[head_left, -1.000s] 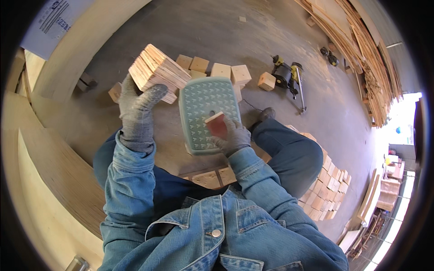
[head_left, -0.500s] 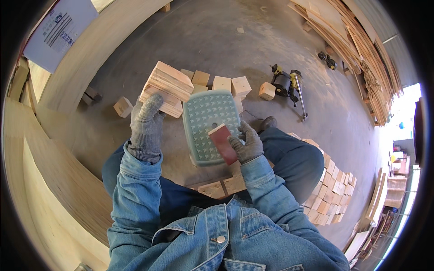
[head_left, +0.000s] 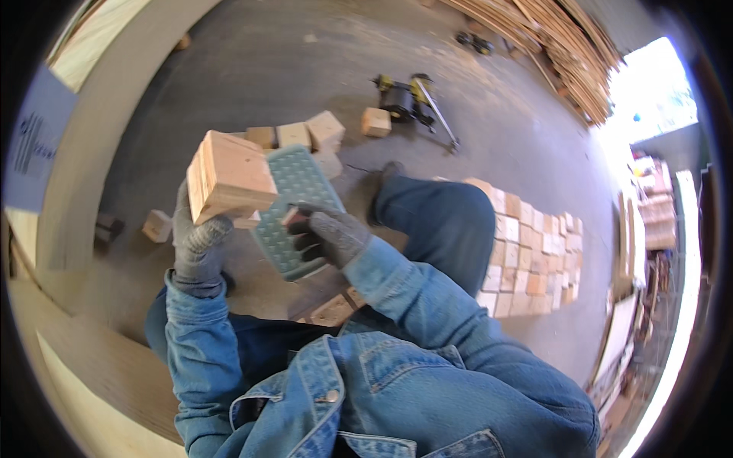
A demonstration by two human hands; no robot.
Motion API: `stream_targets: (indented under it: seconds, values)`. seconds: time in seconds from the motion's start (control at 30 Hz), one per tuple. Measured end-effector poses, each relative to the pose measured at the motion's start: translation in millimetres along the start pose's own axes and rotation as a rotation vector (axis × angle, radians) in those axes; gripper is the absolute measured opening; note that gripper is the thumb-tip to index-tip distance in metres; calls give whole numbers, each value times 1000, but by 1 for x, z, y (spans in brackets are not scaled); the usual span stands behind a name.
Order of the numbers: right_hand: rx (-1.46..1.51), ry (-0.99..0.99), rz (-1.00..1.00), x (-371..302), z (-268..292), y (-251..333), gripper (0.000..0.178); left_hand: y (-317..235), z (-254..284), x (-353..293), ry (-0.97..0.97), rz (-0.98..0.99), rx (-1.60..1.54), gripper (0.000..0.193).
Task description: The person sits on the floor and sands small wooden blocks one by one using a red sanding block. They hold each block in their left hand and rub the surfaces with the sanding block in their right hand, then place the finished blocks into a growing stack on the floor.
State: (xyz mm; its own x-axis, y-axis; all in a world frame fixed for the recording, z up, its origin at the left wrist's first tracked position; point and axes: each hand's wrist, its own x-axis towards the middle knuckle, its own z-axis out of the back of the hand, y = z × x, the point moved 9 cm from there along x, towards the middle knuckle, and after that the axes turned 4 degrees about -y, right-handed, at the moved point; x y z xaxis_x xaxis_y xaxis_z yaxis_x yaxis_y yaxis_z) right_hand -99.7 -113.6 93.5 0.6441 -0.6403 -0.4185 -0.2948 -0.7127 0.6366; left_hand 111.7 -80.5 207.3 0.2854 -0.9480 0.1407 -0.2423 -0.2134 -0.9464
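Note:
My gloved left hand (head_left: pixel 200 244) is closed around a pale wooden block (head_left: pixel 240 172) and holds it up to the left of the green plastic stool (head_left: pixel 294 263). The block's smooth, lighter face and its layered grain side both show. In my gloved right hand (head_left: pixel 332 235) is a reddish-brown sanding block (head_left: pixel 295 217), gripped over the stool's dimpled top. Only one end of it shows past my fingers. The two hands are apart, and the sanding block does not appear to touch the wood.
Several wooden blocks (head_left: pixel 294 136) lie beyond the stool. A yellow-black power tool (head_left: pixel 405 99) rests on the floor beside another block (head_left: pixel 376 122). Rows of stacked blocks (head_left: pixel 527 252) stand right of my knee. Plywood panels (head_left: pixel 99 343) border the left, long boards (head_left: pixel 550 38) the far right.
My view has swung to the right. The wooden block has been turned so its smooth face shows. My right hand has come closer to it, with the sanding block now mostly hidden by my fingers.

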Motion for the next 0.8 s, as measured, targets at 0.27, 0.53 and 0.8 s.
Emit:
stream_targets:
  seconds: [0.27,0.53,0.8]
  values:
    - [310,233,-169,11,-22,-26,82,33,-45,-7,98,-105,276,117]
    - [469,300,156,1,-45,33,101,20,-64,-11,147,-309,444,123]
    - [646,386,255,-32,-40,105,91,44,-45,-10,142,-269,547,116]
